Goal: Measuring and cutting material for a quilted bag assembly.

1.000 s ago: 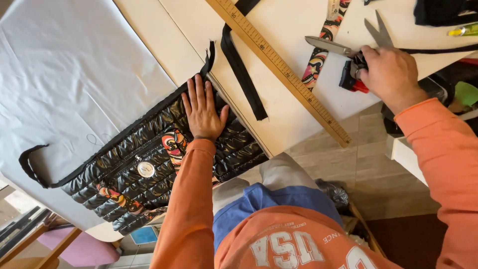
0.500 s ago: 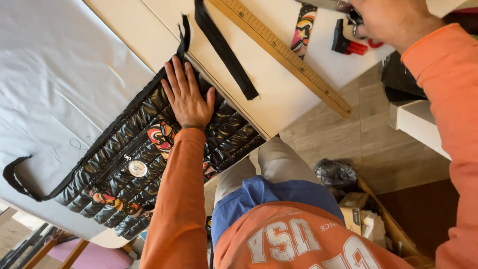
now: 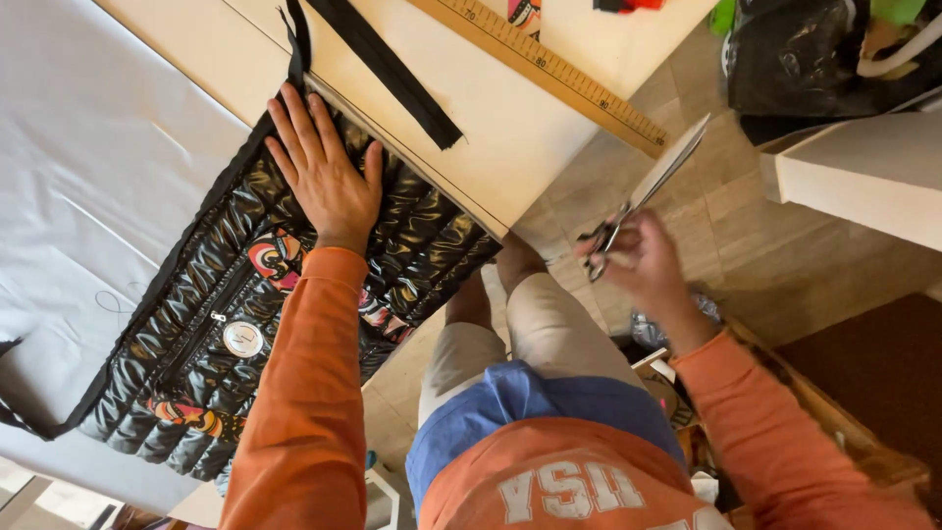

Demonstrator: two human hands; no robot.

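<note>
My left hand lies flat, fingers spread, on a shiny black quilted bag with colourful patches and a round metal zip pull, at the table's near edge. My right hand is off the table over the floor, closed around the handles of a pair of metal scissors. The blades point up toward the table edge and are blurred.
A long wooden ruler and a black strap lie on the cream table. A grey sheet covers the left side. A black bag and a white surface are at the right, above the tiled floor.
My right hand picked up the scissors from the table's far right and brought them down off the table edge toward me. My left hand stayed flat on the bag.
</note>
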